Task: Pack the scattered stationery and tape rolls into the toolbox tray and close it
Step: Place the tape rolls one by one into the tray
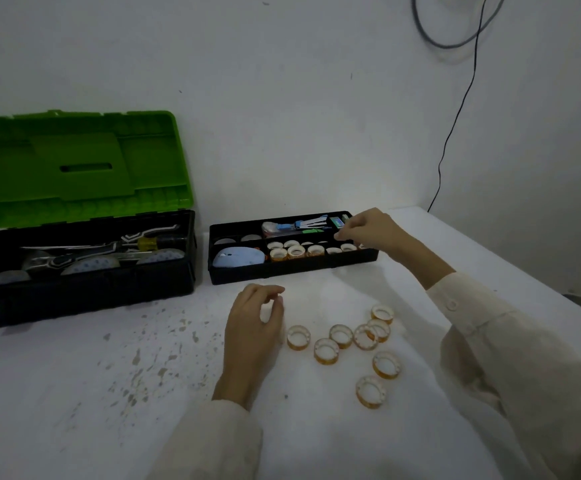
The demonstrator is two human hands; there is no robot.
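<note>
A black toolbox tray (pixel 292 271) sits on the white table and holds several small amber tape rolls (pixel 296 251), a pale blue rounded item (pixel 239 258) and blue stationery (pixel 296 226). Several more tape rolls (pixel 326 350) lie scattered on the table in front of it. My right hand (pixel 368 232) reaches over the tray's right end with its fingertips pinched together; I cannot see what they pinch. My left hand (pixel 254 327) hovers just left of the loose rolls with loosely curled fingers and nothing visible in it.
The toolbox (pixel 84 296) stands open at the left, its green lid (pixel 74 161) upright against the wall, with tools and large tape rolls inside. A black cable (pixel 455 126) hangs down the wall. The table's edge (pixel 524 268) runs diagonally at the right.
</note>
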